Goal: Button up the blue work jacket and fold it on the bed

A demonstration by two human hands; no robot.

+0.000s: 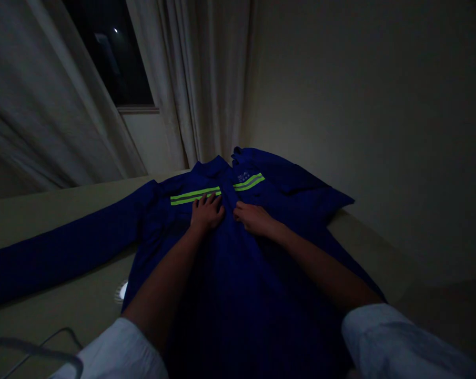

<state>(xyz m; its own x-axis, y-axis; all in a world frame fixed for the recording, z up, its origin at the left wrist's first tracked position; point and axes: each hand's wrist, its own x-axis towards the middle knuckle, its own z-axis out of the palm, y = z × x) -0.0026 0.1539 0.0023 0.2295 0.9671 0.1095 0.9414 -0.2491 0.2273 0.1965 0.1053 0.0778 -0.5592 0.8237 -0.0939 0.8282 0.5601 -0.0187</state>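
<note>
A dark blue work jacket (222, 295) lies spread front side up, its collar toward the far edge. Green-yellow bands with a grey middle cross both sides of the chest, and small printing sits above the right-hand band. My left hand (207, 212) rests flat on the chest, fingers apart, the tips on the left band. Just right of the centre front, my right hand (253, 217) has its fingers closed in a pinch on the jacket's front edge. One sleeve stretches far to the left; the other is folded at the right. Darkness hides detail in the lower part.
The jacket lies on a pale bed or table surface (83, 310). A small round light-coloured object (123, 291) lies by its left side. A cable (32, 345) loops at the lower left. Behind are curtains (206, 79), a dark window (115, 52) and a plain wall (360, 105).
</note>
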